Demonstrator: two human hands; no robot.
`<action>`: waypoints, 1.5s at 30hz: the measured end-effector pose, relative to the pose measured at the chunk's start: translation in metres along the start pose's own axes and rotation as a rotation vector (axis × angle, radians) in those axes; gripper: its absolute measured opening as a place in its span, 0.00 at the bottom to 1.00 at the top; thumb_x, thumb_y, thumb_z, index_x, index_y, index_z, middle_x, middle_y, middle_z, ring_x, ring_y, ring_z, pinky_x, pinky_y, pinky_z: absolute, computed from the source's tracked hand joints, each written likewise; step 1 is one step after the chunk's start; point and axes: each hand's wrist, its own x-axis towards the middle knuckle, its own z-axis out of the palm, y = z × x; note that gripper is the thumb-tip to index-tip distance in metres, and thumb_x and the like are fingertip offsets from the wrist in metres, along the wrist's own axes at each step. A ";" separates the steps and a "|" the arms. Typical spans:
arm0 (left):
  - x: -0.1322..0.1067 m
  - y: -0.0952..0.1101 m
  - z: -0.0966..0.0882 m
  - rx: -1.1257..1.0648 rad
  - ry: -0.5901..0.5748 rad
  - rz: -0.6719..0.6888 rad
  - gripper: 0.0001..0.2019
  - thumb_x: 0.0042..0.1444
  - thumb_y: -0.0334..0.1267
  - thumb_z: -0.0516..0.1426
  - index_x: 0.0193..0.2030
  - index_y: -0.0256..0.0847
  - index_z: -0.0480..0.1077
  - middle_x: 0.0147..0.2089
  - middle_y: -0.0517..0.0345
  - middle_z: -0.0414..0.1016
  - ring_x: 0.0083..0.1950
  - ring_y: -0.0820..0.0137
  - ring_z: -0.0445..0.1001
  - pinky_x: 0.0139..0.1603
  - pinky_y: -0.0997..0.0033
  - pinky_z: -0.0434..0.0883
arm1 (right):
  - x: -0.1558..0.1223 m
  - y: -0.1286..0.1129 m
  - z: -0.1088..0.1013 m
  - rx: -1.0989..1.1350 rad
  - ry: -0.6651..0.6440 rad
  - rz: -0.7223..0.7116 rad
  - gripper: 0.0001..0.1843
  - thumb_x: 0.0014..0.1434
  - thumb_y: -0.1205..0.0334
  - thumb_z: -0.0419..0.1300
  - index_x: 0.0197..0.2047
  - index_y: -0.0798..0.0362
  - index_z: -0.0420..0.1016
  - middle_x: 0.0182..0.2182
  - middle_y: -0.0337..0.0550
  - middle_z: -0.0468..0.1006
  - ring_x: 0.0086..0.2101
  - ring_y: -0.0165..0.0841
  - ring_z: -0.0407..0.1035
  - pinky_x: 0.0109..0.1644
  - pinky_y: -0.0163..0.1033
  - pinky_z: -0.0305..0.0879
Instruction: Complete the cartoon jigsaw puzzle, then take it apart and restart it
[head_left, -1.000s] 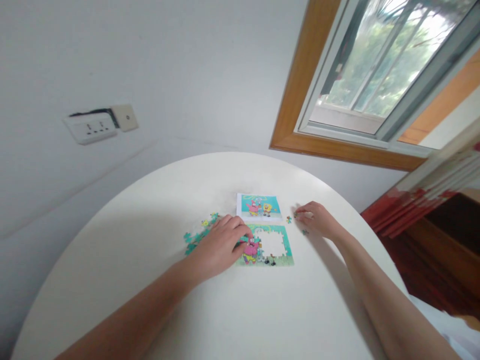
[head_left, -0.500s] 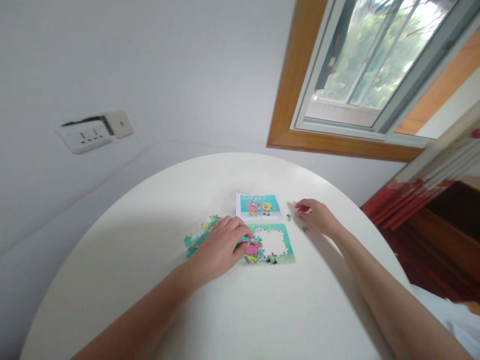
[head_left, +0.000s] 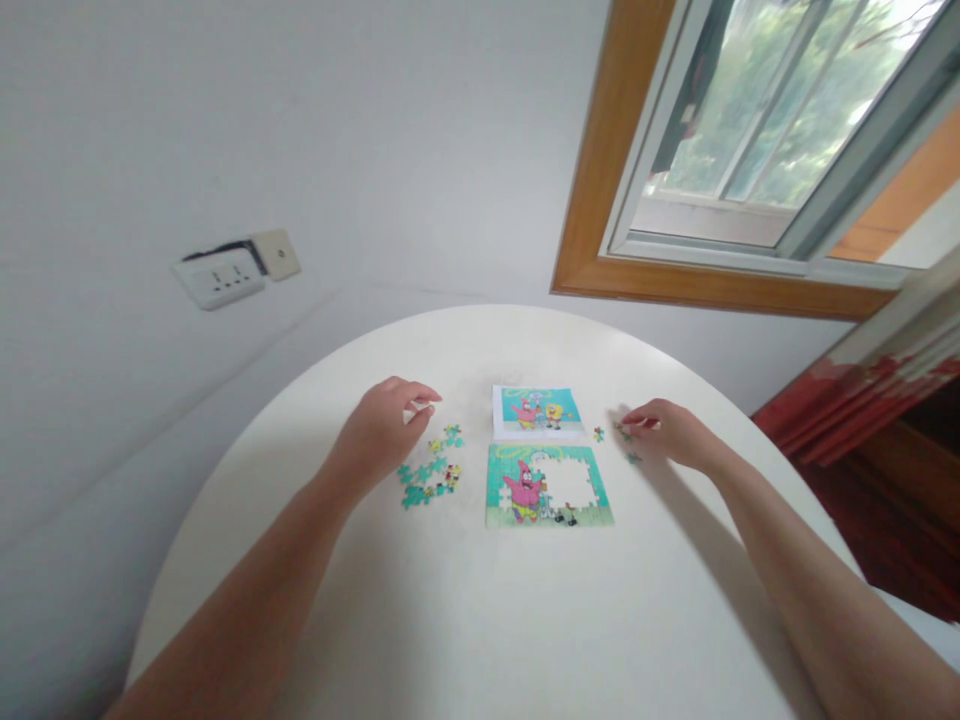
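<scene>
On the table, a partly filled jigsaw puzzle (head_left: 514,515) shows a pink starfish figure, with a white gap right of centre. Behind it lies a printed reference picture (head_left: 537,412). My left hand (head_left: 382,425) hovers behind and left of several loose puzzle pieces (head_left: 420,490), its thumb and index finger slightly apart with nothing visible between them. On the right, my right hand (head_left: 667,432) has its fingertips pinched at a small puzzle piece (head_left: 622,431). Two more stray pieces lie close by, one puzzle piece (head_left: 598,433) toward the picture and another puzzle piece (head_left: 634,458) below the fingers.
The round white table (head_left: 525,620) stands against a pale wall (head_left: 420,150). A wall socket (head_left: 221,280) is at the left. At the right are a wood-framed window (head_left: 581,240) and a red and white curtain (head_left: 817,390).
My left hand has lifted off the puzzle's left side and moved left and back, uncovering loose pieces. A piece now shows at my right fingertips. The view has shifted slightly left.
</scene>
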 end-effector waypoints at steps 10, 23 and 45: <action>-0.013 -0.002 -0.006 0.180 -0.344 -0.076 0.10 0.53 0.36 0.55 0.38 0.40 0.76 0.37 0.53 0.76 0.38 0.66 0.75 0.42 0.70 0.69 | 0.008 0.014 0.023 -0.103 0.119 -0.051 0.13 0.56 0.62 0.55 0.38 0.52 0.81 0.32 0.47 0.78 0.30 0.34 0.71 0.35 0.36 0.64; -0.017 0.002 0.007 0.212 -0.342 -0.120 0.07 0.51 0.39 0.59 0.36 0.40 0.74 0.38 0.52 0.73 0.41 0.64 0.74 0.46 0.67 0.69 | 0.002 -0.023 0.007 -0.098 0.285 -0.159 0.13 0.58 0.64 0.54 0.40 0.54 0.79 0.35 0.51 0.77 0.36 0.40 0.70 0.47 0.46 0.64; -0.019 0.012 -0.005 0.046 -0.448 0.060 0.09 0.45 0.29 0.58 0.35 0.41 0.73 0.35 0.58 0.74 0.38 0.68 0.73 0.39 0.73 0.67 | -0.009 -0.214 0.048 0.086 -0.194 -0.536 0.06 0.55 0.65 0.61 0.37 0.52 0.79 0.38 0.48 0.74 0.42 0.37 0.64 0.48 0.41 0.58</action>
